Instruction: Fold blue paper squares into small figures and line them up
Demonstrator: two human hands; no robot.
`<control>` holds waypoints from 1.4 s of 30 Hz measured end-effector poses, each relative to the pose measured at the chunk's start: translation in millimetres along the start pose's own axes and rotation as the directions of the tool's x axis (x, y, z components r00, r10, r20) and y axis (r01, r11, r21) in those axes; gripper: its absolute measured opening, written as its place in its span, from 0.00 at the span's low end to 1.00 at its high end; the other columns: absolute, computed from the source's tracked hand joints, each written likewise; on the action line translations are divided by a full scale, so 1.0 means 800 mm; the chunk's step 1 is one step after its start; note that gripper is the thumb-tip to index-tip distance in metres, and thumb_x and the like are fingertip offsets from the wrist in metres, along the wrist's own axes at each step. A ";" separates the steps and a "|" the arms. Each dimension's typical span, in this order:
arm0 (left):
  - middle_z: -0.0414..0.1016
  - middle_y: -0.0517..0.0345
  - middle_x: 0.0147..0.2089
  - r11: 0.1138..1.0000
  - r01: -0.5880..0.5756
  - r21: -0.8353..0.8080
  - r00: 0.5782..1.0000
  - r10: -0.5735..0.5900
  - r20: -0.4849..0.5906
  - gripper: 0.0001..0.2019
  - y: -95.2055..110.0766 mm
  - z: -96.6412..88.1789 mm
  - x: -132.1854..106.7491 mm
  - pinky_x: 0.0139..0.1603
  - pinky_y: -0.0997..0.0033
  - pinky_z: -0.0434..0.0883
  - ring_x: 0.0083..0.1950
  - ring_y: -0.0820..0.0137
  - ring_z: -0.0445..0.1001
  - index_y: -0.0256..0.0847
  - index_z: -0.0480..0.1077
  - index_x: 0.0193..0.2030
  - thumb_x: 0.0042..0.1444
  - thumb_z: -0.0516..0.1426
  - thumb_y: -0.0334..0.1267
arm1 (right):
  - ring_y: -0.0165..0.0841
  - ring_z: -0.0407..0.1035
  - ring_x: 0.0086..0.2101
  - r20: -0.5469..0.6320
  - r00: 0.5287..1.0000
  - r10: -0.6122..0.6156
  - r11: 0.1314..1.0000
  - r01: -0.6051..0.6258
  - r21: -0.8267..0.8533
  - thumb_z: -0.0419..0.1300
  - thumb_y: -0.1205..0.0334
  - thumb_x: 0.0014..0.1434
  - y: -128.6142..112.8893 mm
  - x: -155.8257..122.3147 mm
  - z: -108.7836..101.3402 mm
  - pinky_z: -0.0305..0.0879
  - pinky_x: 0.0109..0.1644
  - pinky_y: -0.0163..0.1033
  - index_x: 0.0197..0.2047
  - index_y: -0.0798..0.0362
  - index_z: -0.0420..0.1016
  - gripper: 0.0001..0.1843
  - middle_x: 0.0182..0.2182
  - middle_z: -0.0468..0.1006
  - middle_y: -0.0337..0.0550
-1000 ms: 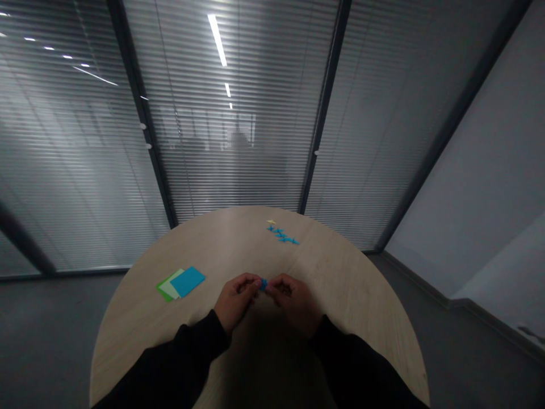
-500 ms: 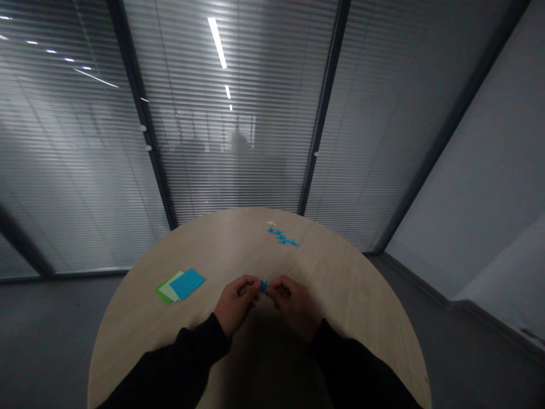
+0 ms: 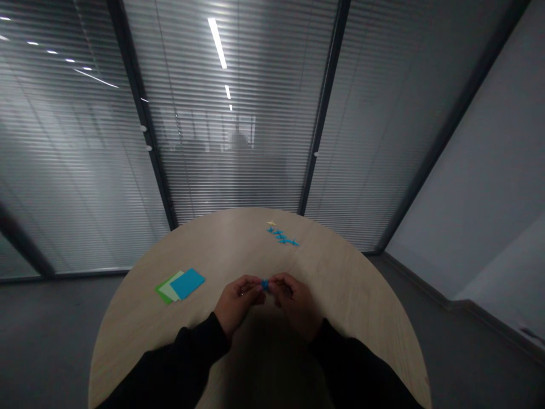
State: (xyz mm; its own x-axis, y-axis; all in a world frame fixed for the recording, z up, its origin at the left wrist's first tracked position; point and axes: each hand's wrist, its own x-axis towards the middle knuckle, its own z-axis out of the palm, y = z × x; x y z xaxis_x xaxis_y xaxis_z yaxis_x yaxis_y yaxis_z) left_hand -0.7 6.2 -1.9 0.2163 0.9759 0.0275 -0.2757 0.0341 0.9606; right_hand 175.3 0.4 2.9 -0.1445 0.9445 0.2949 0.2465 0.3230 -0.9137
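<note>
A small folded piece of blue paper (image 3: pixel 264 284) is pinched between my two hands, just above the near middle of the table. My left hand (image 3: pixel 239 301) grips its left side with thumb and fingers closed. From the right, my right hand (image 3: pixel 296 301) pinches the other side. My fingertips cover most of the paper, so its exact shape is hard to make out. Farther off lie several small blue folded paper pieces (image 3: pixel 280 236), pointed like little cranes, in a slanting group. A yellow folded piece (image 3: pixel 271 223) sits at the far end of that group.
Left of my hands, a fanned stack of paper sheets lies on the round wooden table (image 3: pixel 340 295): a blue sheet (image 3: pixel 187 283) on top, pale green and bright green ones beneath. Beyond the table's far edge stand glass panels with blinds (image 3: pixel 238 182). A white wall (image 3: pixel 481 216) is at the right.
My left thumb and fingers have shifted slightly on the blue paper, and the paper has moved a little to the right. The other papers have stayed put.
</note>
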 end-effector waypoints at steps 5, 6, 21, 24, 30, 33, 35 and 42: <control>0.81 0.54 0.33 1.000 0.014 -0.023 1.000 -0.014 -0.024 0.18 0.002 0.000 -0.001 0.39 0.69 0.73 0.32 0.71 0.77 0.36 0.76 0.38 0.45 0.71 0.45 | 0.33 0.73 0.30 -0.021 0.996 -0.084 0.987 0.080 -0.139 0.60 0.55 0.63 -0.005 -0.001 -0.003 0.67 0.32 0.35 0.44 0.51 0.73 0.10 0.34 0.80 0.44; 0.81 0.54 0.33 1.000 0.016 -0.017 1.000 -0.016 -0.023 0.18 0.003 0.000 -0.001 0.38 0.69 0.73 0.32 0.71 0.77 0.36 0.76 0.38 0.45 0.71 0.44 | 0.32 0.72 0.29 -0.020 0.993 -0.120 0.973 0.113 -0.202 0.60 0.57 0.63 -0.007 -0.001 -0.004 0.66 0.32 0.35 0.43 0.51 0.74 0.08 0.33 0.80 0.43; 0.80 0.55 0.33 0.994 0.009 -0.109 0.999 -0.012 -0.031 0.21 -0.003 -0.001 0.000 0.39 0.71 0.73 0.33 0.71 0.78 0.35 0.76 0.40 0.43 0.73 0.43 | 0.29 0.66 0.28 0.141 0.923 -0.357 0.859 0.384 -0.338 0.60 0.63 0.63 -0.006 0.004 -0.010 0.64 0.34 0.36 0.40 0.51 0.77 0.05 0.34 0.73 0.41; 0.80 0.55 0.33 0.992 0.009 -0.126 0.999 -0.013 -0.032 0.21 -0.004 0.000 -0.001 0.39 0.70 0.73 0.33 0.71 0.78 0.35 0.76 0.41 0.43 0.72 0.44 | 0.30 0.67 0.28 0.101 0.938 -0.331 0.877 0.345 -0.335 0.60 0.64 0.62 -0.007 0.003 -0.009 0.63 0.33 0.35 0.39 0.51 0.76 0.04 0.33 0.73 0.40; 0.80 0.55 0.35 0.984 0.027 -0.178 0.999 -0.033 -0.030 0.20 -0.006 0.000 -0.002 0.42 0.70 0.73 0.34 0.71 0.78 0.36 0.75 0.43 0.46 0.72 0.42 | 0.29 0.66 0.27 0.125 0.925 -0.358 0.852 0.379 -0.361 0.59 0.68 0.59 -0.006 0.003 -0.009 0.63 0.34 0.35 0.38 0.50 0.76 0.06 0.33 0.73 0.40; 0.80 0.57 0.34 0.980 0.030 -0.196 0.998 -0.039 -0.039 0.20 -0.005 0.002 -0.003 0.39 0.72 0.73 0.33 0.73 0.77 0.36 0.75 0.43 0.45 0.72 0.42 | 0.29 0.66 0.27 0.124 0.919 -0.375 0.852 0.394 -0.345 0.59 0.67 0.61 -0.005 0.002 -0.010 0.63 0.34 0.35 0.39 0.50 0.77 0.06 0.34 0.73 0.40; 0.80 0.57 0.34 0.979 0.037 -0.202 0.998 -0.045 -0.038 0.20 -0.003 0.004 -0.004 0.39 0.72 0.72 0.32 0.73 0.77 0.36 0.75 0.42 0.45 0.72 0.42 | 0.30 0.66 0.28 0.118 0.919 -0.377 0.854 0.394 -0.341 0.59 0.67 0.60 -0.004 0.002 -0.011 0.63 0.34 0.36 0.39 0.50 0.77 0.06 0.33 0.74 0.40; 0.80 0.56 0.33 0.976 0.049 -0.213 0.999 -0.052 -0.009 0.20 0.002 0.008 -0.006 0.41 0.69 0.74 0.33 0.72 0.77 0.36 0.75 0.40 0.44 0.72 0.44 | 0.30 0.68 0.28 0.082 0.944 -0.320 0.894 0.330 -0.303 0.59 0.59 0.63 -0.004 0.001 -0.009 0.64 0.34 0.36 0.42 0.50 0.76 0.07 0.33 0.76 0.41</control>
State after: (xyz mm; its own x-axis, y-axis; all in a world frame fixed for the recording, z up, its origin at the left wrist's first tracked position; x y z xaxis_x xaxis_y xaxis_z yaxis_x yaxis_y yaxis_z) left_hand 3.7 0.0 1.5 0.2221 0.9747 -0.0250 -0.4581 0.1269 0.8798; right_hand 181.0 0.4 8.3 -0.2935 0.7831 0.5483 0.4632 0.6182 -0.6350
